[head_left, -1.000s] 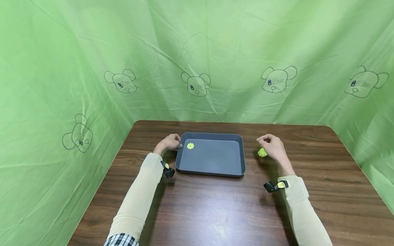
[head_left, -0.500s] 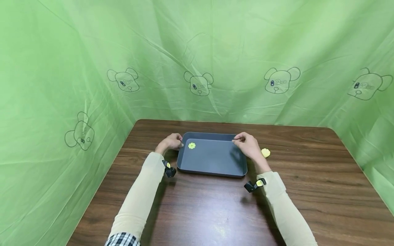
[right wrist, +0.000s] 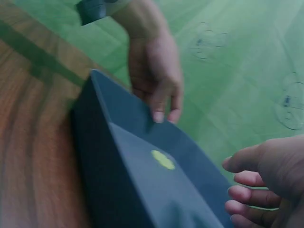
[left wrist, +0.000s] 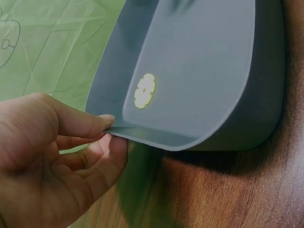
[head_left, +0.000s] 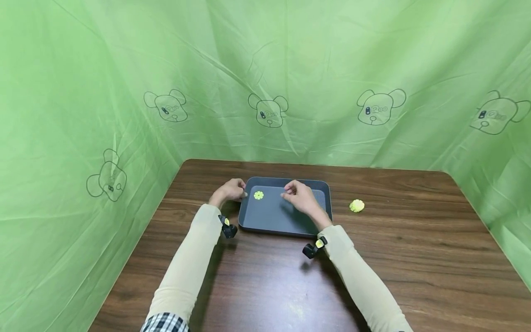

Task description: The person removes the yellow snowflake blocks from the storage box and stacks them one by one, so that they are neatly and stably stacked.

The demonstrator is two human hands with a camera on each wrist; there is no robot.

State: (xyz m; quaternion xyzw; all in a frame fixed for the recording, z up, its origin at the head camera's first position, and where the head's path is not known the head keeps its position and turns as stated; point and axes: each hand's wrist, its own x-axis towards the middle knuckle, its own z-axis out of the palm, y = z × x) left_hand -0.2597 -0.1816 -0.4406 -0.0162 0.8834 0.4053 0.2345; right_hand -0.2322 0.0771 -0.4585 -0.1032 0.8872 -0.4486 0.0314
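A dark grey rectangular baking tray lies on the wooden table. My left hand pinches its left rim, thumb inside the wall and fingers outside, as the left wrist view shows. Inside the tray, near that rim, lies a flat yellow-green flower-shaped piece with a small hole in its middle. Over the tray's middle hovers my right hand. In the right wrist view its fingers are loosely bent, the thumb apart from them, and nothing shows between them.
To the right of the tray, another yellow-green flower-shaped piece or small pile sits on the table. Green cloth with printed bear heads hangs behind the table and along its sides.
My right hand has moved left from beside the yellow-green pile to over the tray, uncovering the pile. The left hand stays at the tray's rim.
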